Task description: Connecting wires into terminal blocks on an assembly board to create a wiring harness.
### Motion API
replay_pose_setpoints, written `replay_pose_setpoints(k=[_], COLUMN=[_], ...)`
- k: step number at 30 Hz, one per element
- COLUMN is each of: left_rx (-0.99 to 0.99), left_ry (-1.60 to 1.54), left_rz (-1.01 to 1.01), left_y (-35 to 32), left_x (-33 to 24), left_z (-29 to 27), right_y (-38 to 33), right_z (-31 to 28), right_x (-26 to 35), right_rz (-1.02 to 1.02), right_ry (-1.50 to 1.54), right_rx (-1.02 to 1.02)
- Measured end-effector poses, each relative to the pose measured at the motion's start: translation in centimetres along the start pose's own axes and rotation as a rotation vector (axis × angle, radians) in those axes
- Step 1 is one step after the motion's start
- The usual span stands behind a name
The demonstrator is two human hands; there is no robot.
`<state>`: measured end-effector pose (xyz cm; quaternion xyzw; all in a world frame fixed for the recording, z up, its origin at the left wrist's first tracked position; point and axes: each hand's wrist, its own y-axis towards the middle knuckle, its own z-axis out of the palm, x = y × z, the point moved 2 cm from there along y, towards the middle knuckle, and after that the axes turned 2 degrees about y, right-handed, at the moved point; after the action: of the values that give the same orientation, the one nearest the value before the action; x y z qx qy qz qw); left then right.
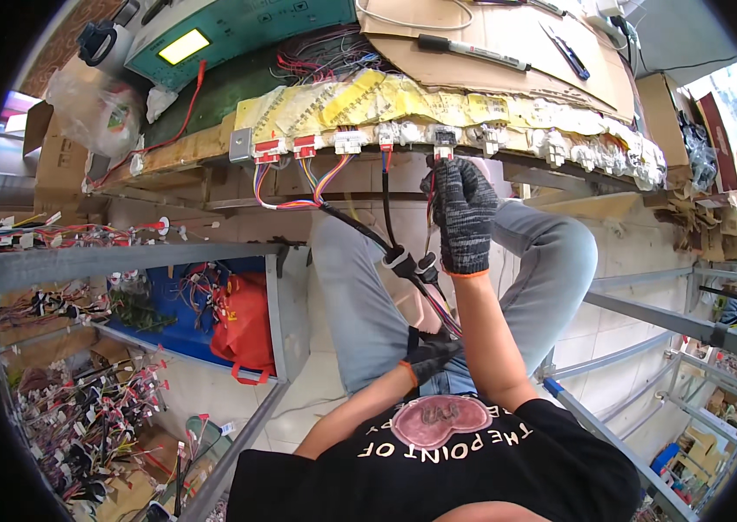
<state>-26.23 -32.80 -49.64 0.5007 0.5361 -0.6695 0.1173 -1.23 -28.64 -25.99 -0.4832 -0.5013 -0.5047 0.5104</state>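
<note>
My right hand (462, 213), in a grey-black knit glove, pinches a plug of the wire harness at a white socket (444, 137) on the bench edge. Its fingertips partly cover the plug. The harness (360, 224) has black-sleeved branches and coloured wires. Plugs with multicoloured wires sit in red sockets (266, 151) and a white socket (348, 141) further left. Black ring-like parts (400, 261) sit where its branches meet. Down at my lap, my left hand (431, 359), also gloved, is closed by the harness's lower wires; my right forearm hides part of its fingers.
Cardboard (499, 61) on the bench carries a marker (473, 52) and a utility knife (566, 50). A teal tester (212, 43) with a lit screen stands at the back left. Metal rails (133, 254) flank me. A red bag (245, 326) lies in a blue bin; wire bundles (81, 418) fill the lower left.
</note>
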Motion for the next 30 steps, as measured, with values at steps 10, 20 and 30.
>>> replay_pose_setpoints(k=[10, 20, 30], left_rx=[-0.254, -0.350, -0.215], left_ry=[-1.409, -1.426, -1.703], left_rz=[0.255, 0.279, 0.454], left_y=[4.2, -0.6, -1.6], left_x=[-2.0, -17.2, -11.7], left_z=[5.1, -6.8, -6.8], right_y=[0.3, -8.1, -4.2], right_z=[1.6, -17.0, -11.1], right_x=[-0.1, -0.7, -0.8], right_rz=[-0.006, 0.269, -0.283], right_ry=[0.000, -0.460, -0.458], right_rx=[-0.007, 0.807, 0.304])
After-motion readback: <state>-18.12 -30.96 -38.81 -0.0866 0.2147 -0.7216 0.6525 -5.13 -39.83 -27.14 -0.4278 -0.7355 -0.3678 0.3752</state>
